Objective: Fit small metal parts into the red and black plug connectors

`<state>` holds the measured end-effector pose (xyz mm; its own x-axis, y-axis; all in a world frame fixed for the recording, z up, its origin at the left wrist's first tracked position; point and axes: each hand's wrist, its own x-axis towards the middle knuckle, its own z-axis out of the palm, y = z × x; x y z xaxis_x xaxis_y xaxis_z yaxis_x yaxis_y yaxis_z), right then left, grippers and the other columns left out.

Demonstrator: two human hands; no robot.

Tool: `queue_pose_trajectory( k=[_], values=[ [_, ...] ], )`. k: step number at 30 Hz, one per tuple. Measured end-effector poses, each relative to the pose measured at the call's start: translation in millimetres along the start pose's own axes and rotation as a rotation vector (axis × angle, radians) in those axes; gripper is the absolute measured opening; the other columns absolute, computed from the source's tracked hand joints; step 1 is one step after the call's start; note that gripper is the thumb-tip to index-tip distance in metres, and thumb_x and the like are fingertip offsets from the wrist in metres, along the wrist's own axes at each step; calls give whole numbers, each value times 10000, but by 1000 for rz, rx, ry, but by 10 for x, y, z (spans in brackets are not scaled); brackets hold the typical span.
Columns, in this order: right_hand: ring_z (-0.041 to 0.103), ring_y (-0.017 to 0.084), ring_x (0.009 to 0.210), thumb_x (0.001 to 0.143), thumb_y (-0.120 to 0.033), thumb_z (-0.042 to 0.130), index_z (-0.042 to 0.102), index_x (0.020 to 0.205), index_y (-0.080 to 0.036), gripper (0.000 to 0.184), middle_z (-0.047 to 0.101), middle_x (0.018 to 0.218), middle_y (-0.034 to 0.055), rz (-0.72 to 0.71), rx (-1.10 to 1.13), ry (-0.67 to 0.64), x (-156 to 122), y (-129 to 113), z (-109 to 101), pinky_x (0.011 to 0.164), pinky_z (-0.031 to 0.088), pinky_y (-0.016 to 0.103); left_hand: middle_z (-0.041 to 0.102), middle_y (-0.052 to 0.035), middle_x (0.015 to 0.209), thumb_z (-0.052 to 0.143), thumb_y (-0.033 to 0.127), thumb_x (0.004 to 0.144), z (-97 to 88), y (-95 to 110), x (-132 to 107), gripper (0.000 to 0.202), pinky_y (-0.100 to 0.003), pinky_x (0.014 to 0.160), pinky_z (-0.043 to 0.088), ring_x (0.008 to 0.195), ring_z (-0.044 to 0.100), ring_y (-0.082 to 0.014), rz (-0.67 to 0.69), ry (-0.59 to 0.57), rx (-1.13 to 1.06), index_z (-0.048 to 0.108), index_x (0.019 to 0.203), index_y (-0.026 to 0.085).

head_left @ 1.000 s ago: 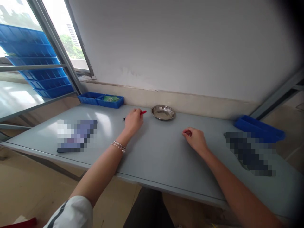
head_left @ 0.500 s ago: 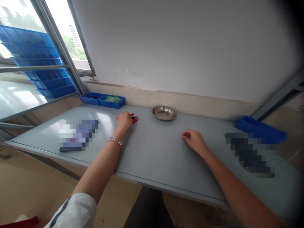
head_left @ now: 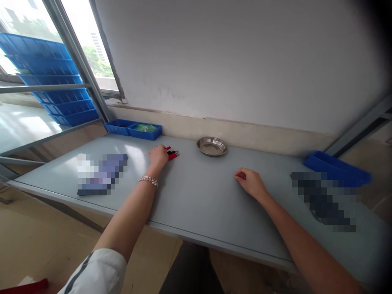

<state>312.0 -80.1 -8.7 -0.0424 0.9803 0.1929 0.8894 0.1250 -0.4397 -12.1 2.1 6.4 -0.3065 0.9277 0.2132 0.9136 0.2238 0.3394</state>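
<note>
On the grey table, my left hand is curled over several red and black pens, whose ends stick out to its right. The fingertips on the pens are mostly hidden by the back of the hand. My right hand rests on the table right of the middle, its fingers curled together with nothing visible in them. A round shallow metal dish stands near the wall, between and beyond both hands.
Two small blue bins stand at the back left, one holding green packets. Another blue bin is at the right. Blurred-out items lie at the left and right. Blue crates are stacked by the window.
My left hand has shifted slightly left along the pens, so a little more of them shows. My right hand has stayed in place.
</note>
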Motion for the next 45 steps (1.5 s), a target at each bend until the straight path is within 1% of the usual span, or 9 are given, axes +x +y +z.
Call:
queue_pose_trajectory(
  k=[4,10,16,19,23,32,38,42,45],
  values=[
    [509,117,554,698,-140,518,591,673,-173,84,591,603,14,-10,-3,2,5,21,17,559,364,229,597,-161,901,417,171,778,-22,-44,-12,192,-404,709,385,925,522,-314,-15,14,12,558,901,126],
    [508,117,551,697,-144,516,586,671,-173,81,588,598,13,-30,-1,6,16,47,36,554,362,228,583,-122,945,447,253,776,-17,-34,-17,197,-416,757,366,968,473,-305,-48,-8,47,580,906,188],
    [496,115,539,699,-147,519,580,671,-174,72,577,586,7,-19,0,-1,15,36,30,548,359,229,516,-168,1017,417,324,787,-1,-36,-17,276,-432,782,355,1038,388,-338,-61,-2,93,610,908,167],
    [496,116,545,701,-147,512,579,673,-175,78,577,588,6,-18,1,-8,12,29,24,551,357,230,515,-161,1007,440,342,776,-13,-53,-16,269,-385,747,386,1015,419,-324,-59,-34,74,614,904,181],
    [499,118,545,701,-154,512,582,680,-177,77,579,587,4,-9,-10,5,7,22,23,553,357,231,528,-129,993,463,349,764,-26,-68,-5,246,-331,684,414,908,504,-271,-74,-89,33,605,902,202],
    [546,150,612,716,-151,490,595,691,-167,109,614,654,37,-17,-138,109,35,75,-2,584,371,247,533,-135,981,480,308,762,-27,-19,0,232,-316,681,411,918,514,-257,-53,-118,73,583,928,181],
    [552,152,606,717,-159,503,603,694,-164,103,616,643,39,41,-192,96,69,147,26,594,373,254,528,-132,991,469,300,760,-60,12,-31,244,-323,678,419,904,521,-258,-58,-121,79,578,944,183],
    [536,145,573,715,-182,504,599,719,-169,96,601,615,25,22,-165,96,77,183,59,572,368,253,501,-125,1017,433,301,779,-86,47,-51,263,-332,701,426,890,530,-243,-10,-76,43,576,975,201],
    [526,138,556,715,-191,492,591,709,-176,101,585,597,17,-7,-146,108,78,194,71,560,364,248,484,-92,1016,443,318,776,-100,119,-76,240,-311,742,423,881,532,-208,139,-69,12,592,942,228]
  ],
)
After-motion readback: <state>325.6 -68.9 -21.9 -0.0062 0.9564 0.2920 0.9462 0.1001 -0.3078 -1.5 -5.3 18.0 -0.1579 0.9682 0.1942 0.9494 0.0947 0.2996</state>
